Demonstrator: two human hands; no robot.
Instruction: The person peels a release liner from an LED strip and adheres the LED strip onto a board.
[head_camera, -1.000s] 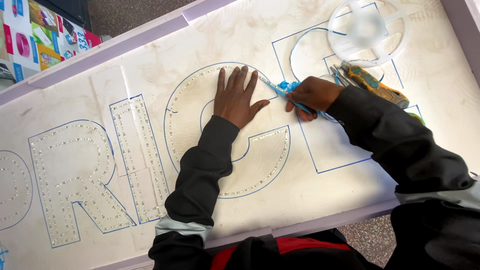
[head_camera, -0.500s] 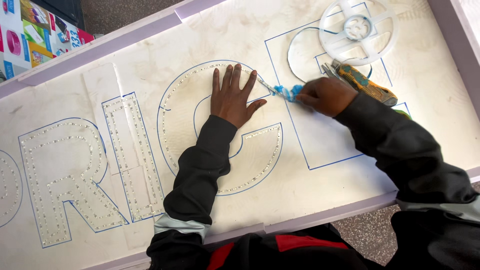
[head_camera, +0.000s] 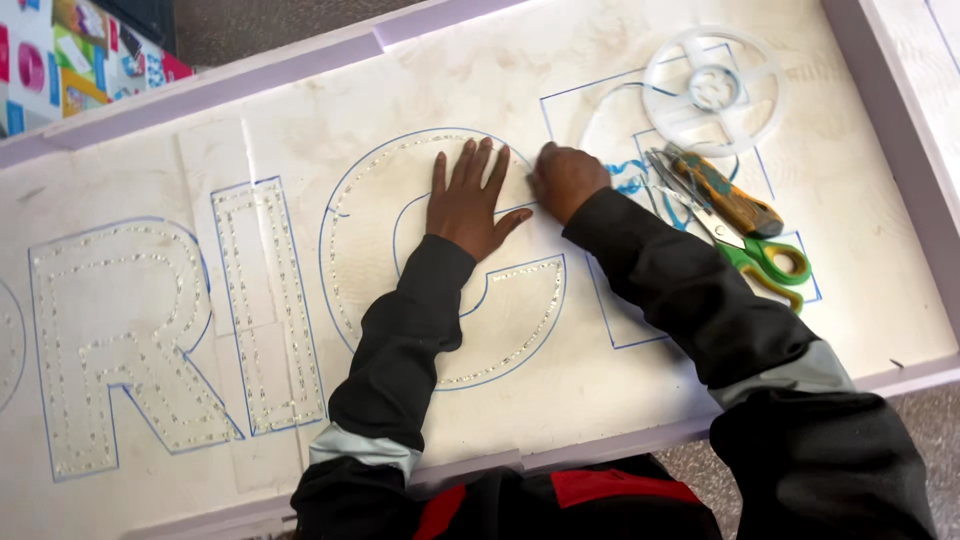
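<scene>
The right hand (head_camera: 565, 180) has moved left, now beside the left hand (head_camera: 468, 205).

One head-worn view looks steeply down from above the person's chest onto the white board (head_camera: 620, 400), close enough that both sleeves fill the lower frame (the board runs tilted, its far rim at the top). No second view exists.

Looking matt and chalky: white sign board (head_camera: 600, 400), smudged. Glinting at one o'clock: metal scissor blades (head_camera: 690, 200), glossy green plastic handles (head_camera: 770, 262). Appearing smooth: translucent plastic reel (head_camera: 714, 90). Showing soft, matt cloth: dark sleeves (head_camera: 690, 290).
</scene>
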